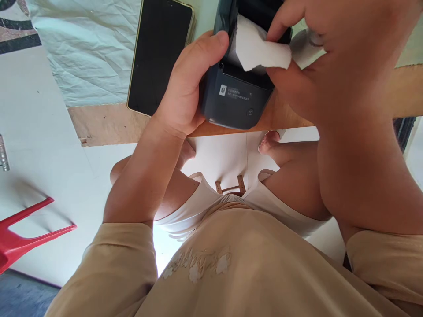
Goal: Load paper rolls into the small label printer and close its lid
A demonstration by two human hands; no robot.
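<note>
A small dark label printer sits at the near edge of the wooden table. My left hand is wrapped round the printer's left side, thumb up by its open lid. A strip of white paper sticks out of the printer's slot. My right hand pinches that paper between thumb and forefinger, close to the camera and covering the printer's right side.
A black phone lies face up on the table left of the printer, partly on a crinkled pale sheet. A red plastic stool stands on the floor at the lower left. My knees and a wooden seat show below the table.
</note>
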